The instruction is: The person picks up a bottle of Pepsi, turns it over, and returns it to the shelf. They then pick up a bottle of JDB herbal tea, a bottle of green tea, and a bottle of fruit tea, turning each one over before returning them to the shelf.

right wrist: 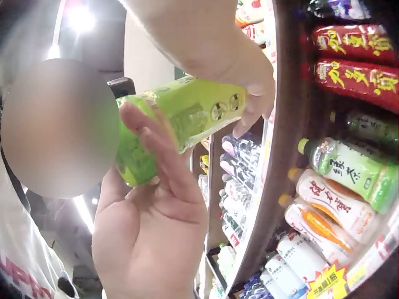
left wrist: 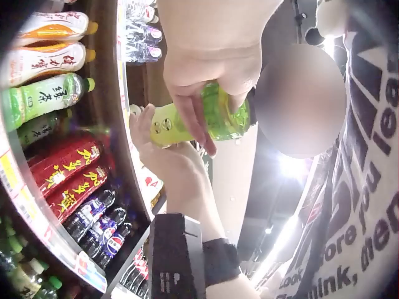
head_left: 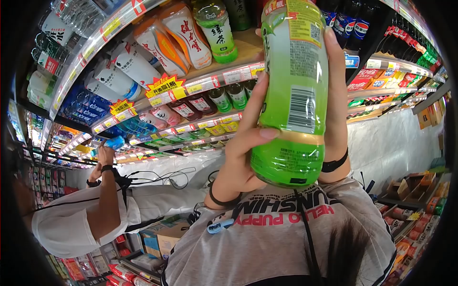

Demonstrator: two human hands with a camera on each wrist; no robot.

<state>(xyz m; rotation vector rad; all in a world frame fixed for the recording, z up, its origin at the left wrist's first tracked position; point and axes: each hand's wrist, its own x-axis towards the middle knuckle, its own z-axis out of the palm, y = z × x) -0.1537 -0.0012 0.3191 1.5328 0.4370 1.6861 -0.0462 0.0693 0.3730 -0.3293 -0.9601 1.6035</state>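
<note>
A green-labelled tea bottle [head_left: 281, 114] is tilted with its base toward the body, its barcode side facing the head camera. My left hand [head_left: 243, 157] grips the lower part, thumb across the gold band. Higher up, my right hand [head_left: 336, 90] holds the bottle's side near the upper end; its fingertips are partly hidden behind it. In the left wrist view the left hand [left wrist: 212, 75] wraps round the bottle [left wrist: 224, 118] near its base. The right wrist view has the right hand [right wrist: 249, 87] curled at the far end of the bottle [right wrist: 193, 112].
Behind the hands, shelves [head_left: 200, 83] carry rows of drinks, including another green tea bottle [head_left: 217, 33] and white-and-orange bottles [head_left: 186, 35]. At the left a person in a white shirt [head_left: 81, 214] holds a blue item [head_left: 114, 142]. Cardboard boxes [head_left: 410, 188] are at the right.
</note>
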